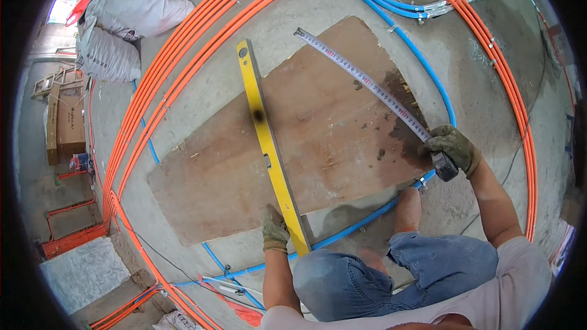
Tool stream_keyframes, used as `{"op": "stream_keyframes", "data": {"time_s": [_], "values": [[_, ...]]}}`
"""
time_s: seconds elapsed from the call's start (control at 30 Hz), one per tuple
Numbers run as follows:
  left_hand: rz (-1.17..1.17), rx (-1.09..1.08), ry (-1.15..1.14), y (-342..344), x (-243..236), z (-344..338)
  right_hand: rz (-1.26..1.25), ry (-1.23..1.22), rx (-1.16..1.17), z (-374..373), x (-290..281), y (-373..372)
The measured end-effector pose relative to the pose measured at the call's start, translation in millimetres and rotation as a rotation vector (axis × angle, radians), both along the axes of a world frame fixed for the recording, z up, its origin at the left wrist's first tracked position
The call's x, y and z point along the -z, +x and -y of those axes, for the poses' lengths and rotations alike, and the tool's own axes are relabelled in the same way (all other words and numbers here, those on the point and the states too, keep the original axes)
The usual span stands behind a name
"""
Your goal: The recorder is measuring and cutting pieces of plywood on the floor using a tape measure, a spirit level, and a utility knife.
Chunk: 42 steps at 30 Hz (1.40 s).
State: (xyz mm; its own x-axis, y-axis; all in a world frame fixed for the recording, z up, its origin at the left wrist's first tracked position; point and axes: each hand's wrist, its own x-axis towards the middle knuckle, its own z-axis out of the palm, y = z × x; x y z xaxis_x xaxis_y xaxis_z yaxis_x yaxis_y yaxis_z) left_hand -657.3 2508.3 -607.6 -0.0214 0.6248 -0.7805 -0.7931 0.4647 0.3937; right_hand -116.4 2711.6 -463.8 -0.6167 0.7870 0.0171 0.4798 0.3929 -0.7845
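Note:
A brown, stained board (333,159) lies on the concrete floor. A yellow spirit level (280,192) crosses it lengthwise away from me. My gloved left hand (274,229) rests at the board's near edge just left of the level, fingers pointing forward. In my gloved right hand (455,146) is a tape measure with a dark case (444,166); its white blade (373,85) is pulled out diagonally over the board, its end near the far edge.
Orange pipes (513,104) and blue pipes (428,67) run around the board. White sacks (134,6) are piled at upper left, cartons (67,119) stand left, and a stone slab (85,272) is lower left. My knees and bare leg are close below the board.

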Motion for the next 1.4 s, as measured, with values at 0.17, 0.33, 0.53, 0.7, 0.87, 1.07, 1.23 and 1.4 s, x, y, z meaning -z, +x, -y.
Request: {"op": "stream_keyframes", "data": {"time_s": [0.17,0.33,0.53,0.7,0.87,1.07,1.23,1.4], "values": [[-0.429,-0.262,-0.334,25,-3,-11,0.127,-0.06,-0.01,4,-9,-5],[-0.711,-0.356,-0.38,34,-2,-10,0.106,-0.375,0.442,31,8,-14],[-0.846,-0.638,-0.208,31,-20,-16,-0.064,-0.317,0.487,69,29,-16],[-1.15,-0.387,-0.003,14,-52,-41,-0.232,-0.57,0.642,81,50,-16],[-0.977,-0.643,-0.15,10,-73,-67,-0.251,-0.728,0.733,85,84,-23],[-1.132,-0.469,-0.145,15,-116,-84,-0.222,-0.845,0.76,93,116,-31],[-1.213,-0.52,-0.099,11,-127,-88,-0.256,-0.766,0.75,98,132,-38],[-1.215,-0.442,-0.229,2,-92,-62,-0.37,-1.038,0.845,91,109,-29]]}}
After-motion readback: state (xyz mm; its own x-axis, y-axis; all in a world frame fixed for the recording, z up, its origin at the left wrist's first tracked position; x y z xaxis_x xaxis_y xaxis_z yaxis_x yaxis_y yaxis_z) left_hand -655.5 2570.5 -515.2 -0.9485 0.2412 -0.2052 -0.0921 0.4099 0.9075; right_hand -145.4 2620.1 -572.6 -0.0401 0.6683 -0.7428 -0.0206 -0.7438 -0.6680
